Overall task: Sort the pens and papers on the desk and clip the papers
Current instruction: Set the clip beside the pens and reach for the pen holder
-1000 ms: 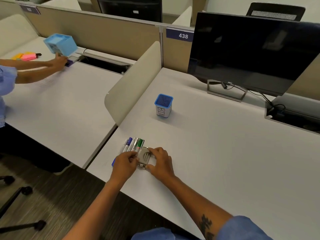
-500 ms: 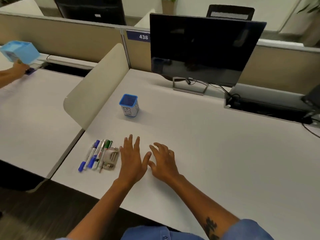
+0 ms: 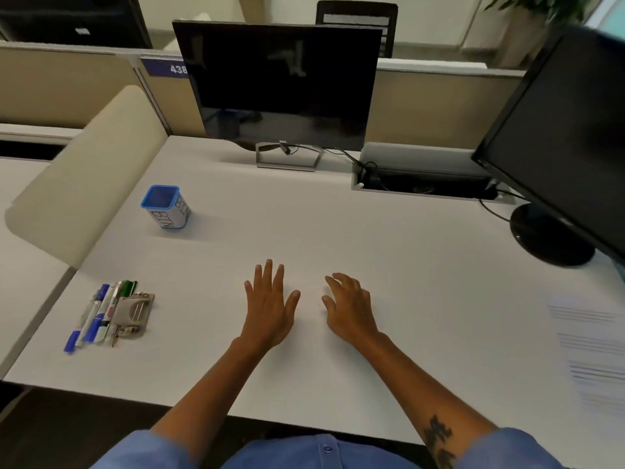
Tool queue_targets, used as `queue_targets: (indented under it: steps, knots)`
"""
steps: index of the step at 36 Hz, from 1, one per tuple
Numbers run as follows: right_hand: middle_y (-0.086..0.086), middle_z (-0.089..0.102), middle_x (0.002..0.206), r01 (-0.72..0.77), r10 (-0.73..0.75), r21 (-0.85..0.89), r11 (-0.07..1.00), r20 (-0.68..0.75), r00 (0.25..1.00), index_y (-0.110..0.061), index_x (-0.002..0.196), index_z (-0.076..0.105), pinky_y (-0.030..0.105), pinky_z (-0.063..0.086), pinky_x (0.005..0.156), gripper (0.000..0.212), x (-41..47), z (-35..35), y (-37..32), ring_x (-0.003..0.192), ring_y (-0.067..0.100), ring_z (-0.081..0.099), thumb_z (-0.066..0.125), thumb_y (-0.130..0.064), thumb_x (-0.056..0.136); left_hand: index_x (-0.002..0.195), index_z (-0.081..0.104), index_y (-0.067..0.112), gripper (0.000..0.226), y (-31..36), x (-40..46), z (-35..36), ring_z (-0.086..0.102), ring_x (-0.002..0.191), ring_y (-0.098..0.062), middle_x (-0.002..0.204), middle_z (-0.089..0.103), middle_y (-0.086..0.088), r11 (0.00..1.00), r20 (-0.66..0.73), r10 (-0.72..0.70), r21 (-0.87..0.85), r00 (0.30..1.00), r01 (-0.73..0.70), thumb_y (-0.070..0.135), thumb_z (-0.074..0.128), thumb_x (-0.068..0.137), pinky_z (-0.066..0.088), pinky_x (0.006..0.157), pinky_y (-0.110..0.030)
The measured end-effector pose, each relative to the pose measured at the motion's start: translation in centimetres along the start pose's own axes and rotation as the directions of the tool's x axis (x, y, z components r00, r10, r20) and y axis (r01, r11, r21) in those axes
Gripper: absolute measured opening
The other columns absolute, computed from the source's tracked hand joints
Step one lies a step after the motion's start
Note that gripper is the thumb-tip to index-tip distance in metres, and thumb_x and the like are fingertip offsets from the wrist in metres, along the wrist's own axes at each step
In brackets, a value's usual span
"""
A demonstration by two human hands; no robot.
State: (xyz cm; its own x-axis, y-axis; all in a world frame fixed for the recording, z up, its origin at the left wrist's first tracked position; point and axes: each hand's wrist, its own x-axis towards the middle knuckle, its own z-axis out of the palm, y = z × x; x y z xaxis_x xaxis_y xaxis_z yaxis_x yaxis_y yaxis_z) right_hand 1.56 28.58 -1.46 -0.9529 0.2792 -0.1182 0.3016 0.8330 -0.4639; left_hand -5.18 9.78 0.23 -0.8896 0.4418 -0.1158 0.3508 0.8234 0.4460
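Desk of smooth pale laminate fills most of the view, bounded at the back by tan fabric partitions and on the left by a rounded cream divider panel. Two dark flat monitors stand on it: a wide one at the back centre on a metal frame stand, another at the right on a round black base. Printed papers lie at the right edge, blurred, their lines of text only streaks. A square blue-rimmed cup lettered BIN stands at the left rear. Pens with blue and green caps lie side by side near the front left corner, a grey metal clip touching them on the right. Well apart from these, the left hand hovers palm down with fingers spread and straight, holding nothing. Just beside it, the right hand is also palm down and empty, fingers loosely curled.
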Motion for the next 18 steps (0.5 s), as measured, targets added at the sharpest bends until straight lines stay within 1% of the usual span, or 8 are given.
queue_targets:
  steps: [5,12,14,18]
  knots:
    - [-0.003,0.047,0.154,0.017,-0.017,-0.001,1.000,0.025,1.000,-0.022,0.148,0.050,0.040,0.036,0.111,0.042,-1.4,-0.4,1.8,0.141,0.021,0.042,0.046,-0.029,0.106,0.167,0.009,0.018,0.067,-0.4,-0.6,1.7,-0.013,0.161,-0.027,0.175,-0.008,-0.004,0.999,0.050,-0.036,0.012,0.998,0.035,0.048,0.027,0.109,-0.001,0.129,-0.057]
    - [-0.005,0.054,0.139,0.108,-0.108,-0.007,0.994,0.053,0.993,-0.024,0.137,0.058,0.039,0.040,0.105,0.035,-2.4,-0.1,2.1,0.129,0.021,0.047,0.049,-0.023,0.103,0.166,0.011,0.015,0.069,-1.9,-1.9,3.3,-0.006,0.162,-0.031,0.175,-0.002,-0.008,0.992,0.096,-0.116,0.056,0.989,0.111,0.049,0.029,0.109,0.005,0.129,-0.057]
    - [-0.005,0.055,0.135,0.127,-0.127,-0.001,0.992,0.057,0.990,-0.024,0.135,0.060,0.039,0.041,0.102,0.034,-2.4,0.0,1.9,0.127,0.021,0.048,0.049,-0.021,0.103,0.167,0.008,0.014,0.070,-2.3,-2.4,3.6,-0.007,0.161,-0.032,0.175,-0.005,-0.008,0.993,0.099,-0.104,0.072,0.990,0.097,0.048,0.030,0.109,0.003,0.130,-0.055]
    - [-0.006,0.058,0.128,0.155,-0.156,0.007,0.988,0.051,0.987,-0.025,0.131,0.064,0.038,0.042,0.098,0.033,-2.3,0.1,1.3,0.121,0.020,0.049,0.050,-0.018,0.102,0.166,-0.006,0.018,0.073,-3.2,-3.0,3.9,-0.018,0.160,-0.028,0.173,-0.018,-0.005,0.995,0.114,-0.058,0.091,0.992,0.048,0.048,0.029,0.110,-0.006,0.130,-0.051]
